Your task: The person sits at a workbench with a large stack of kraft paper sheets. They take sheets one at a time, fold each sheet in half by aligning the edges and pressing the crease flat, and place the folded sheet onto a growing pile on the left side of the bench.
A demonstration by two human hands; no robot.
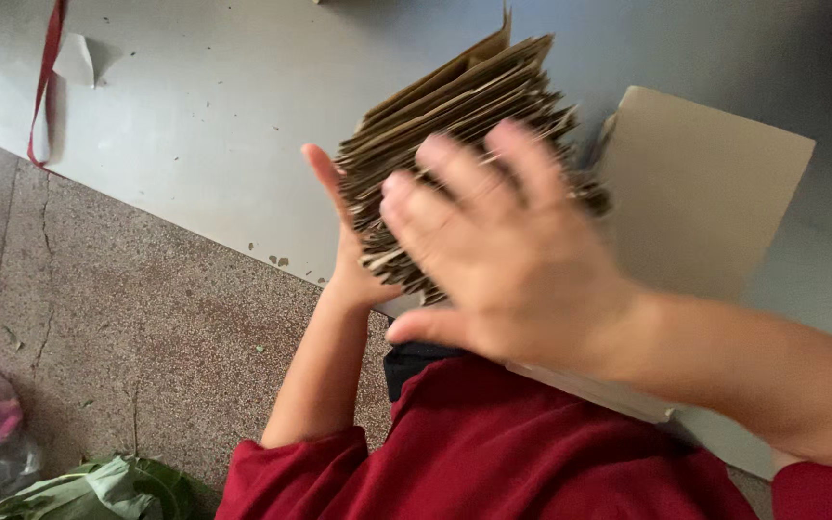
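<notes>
Bracing a stack of brown cardboard sheets (pixel 464 125) at 12 o'clock on the grey table (pixel 214 125): left hand (pixel 344 246) flat against its side, right hand (pixel 503 246) spread open, fingers splayed, blurred.

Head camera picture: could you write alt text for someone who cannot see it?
Two bare hands press a thick stack of brown cardboard sheets on edge on a grey table, the left hand flat against its side and the right hand spread over the front. A pale board lies beside it; red sleeves show below.
</notes>
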